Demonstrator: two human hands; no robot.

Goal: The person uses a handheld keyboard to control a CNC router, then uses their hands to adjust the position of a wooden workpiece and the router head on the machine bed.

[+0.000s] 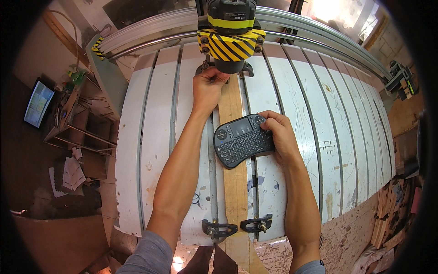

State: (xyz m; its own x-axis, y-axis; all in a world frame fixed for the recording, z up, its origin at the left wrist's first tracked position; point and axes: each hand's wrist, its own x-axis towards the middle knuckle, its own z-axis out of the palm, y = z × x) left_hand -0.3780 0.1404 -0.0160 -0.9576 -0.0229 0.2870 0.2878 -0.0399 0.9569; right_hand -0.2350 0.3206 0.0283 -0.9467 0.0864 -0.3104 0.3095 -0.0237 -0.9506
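From where I stand, the person leans over a white slatted machine bed (292, 91) that fills the middle of the frame. A long wooden board (236, 182) lies along the bed, running from the centre top down to the lower edge, pinned near the bottom by two black clamps (237, 226), one on each side of it.

The left hand (207, 89) stretches up to the top centre of the frame, fingers curled at the underside of the black router head (230, 34), which wears yellow-and-black hazard stripes and hangs from the grey gantry rail (150, 39). The fingertips touch the area right at the collet; whether they pinch anything small there, I cannot tell.

The right hand (278, 132), just right of centre, is closed around the right end of a small black wireless keyboard (242, 139) with a touchpad, holding it tilted above the board, the thumb resting on its upper right corner.

At the left edge of the frame a lit monitor (39, 104) stands beside a cluttered wooden shelf (77, 123). Wood offcuts (388, 214) pile up at the lower right.
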